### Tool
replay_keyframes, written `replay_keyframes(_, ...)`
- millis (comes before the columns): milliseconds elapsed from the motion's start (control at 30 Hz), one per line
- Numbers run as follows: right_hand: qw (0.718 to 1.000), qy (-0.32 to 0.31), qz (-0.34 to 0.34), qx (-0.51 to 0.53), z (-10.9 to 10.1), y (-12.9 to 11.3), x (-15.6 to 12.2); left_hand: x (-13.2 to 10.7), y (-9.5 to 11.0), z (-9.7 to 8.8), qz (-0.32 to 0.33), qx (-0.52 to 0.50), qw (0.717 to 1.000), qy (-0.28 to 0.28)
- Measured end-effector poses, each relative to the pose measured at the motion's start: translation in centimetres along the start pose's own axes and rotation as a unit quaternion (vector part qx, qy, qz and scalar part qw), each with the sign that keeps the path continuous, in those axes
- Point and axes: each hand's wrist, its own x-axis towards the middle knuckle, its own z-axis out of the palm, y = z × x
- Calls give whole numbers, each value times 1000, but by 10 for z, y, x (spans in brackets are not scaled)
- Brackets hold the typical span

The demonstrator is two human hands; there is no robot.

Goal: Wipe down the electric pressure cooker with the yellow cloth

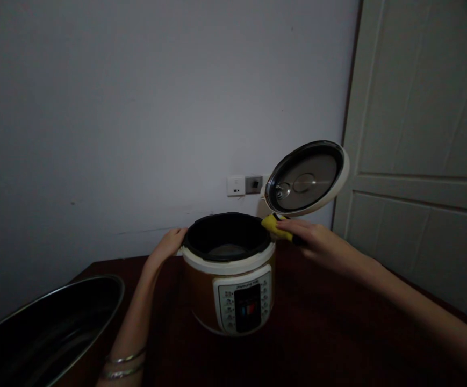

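Cooker (201, 287) between 2 hands (316, 239), left at rim (227, 258).

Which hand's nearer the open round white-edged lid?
Right. The right hand is just below the lid; the left hand is farther, at the left rim of the round brown-and-white cooker.

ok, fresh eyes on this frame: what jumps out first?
Mid-frame, an orange-and-white electric cooker, its round metal-lined lid raised behind and to the right. Then the bright yellow-and-black cloth or sponge in the right hand at the cooker's right rim, the left hand opposite. Lower left, a wide dark shiny-rimmed vessel.
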Motion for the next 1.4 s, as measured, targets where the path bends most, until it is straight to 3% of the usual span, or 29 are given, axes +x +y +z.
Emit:
replay_keyframes(167,996,-44,39,-67,18,7,19,2,-4,1,-13,0,1000,13)
replay_keyframes(367,988,-58,78,-121,19,-36,9,1,-3,1,0,24,1000,9)
replay_keyframes(500,993,-33,31,-110,12,-69,-3,1,-2,1,-8,20,1000,-3)
replay_keyframes(633,999,8,-27,-15,-3,-87,-14,3,-5,2,-15,6,1000,0)
replay_keyframes(800,992,103,10,74,-24,-70,-12,2,-4,1,-15,-8,1000,-9)
replay_keyframes(1000,956,248,78,132,-28,-46,11,-3,0,0,-25,-5,1000,8)
replay_keyframes(1200,944,248,115,184,-16,-47,21,-9,8,-1,-32,83,995,43)
replay_keyframes(1300,943,239,125,195,-10,-47,20,-18,18,-2,-39,206,972,108)
replay_keyframes(1400,941,231,140,205,-8,-50,19,-28,35,-4,-6,279,943,180)
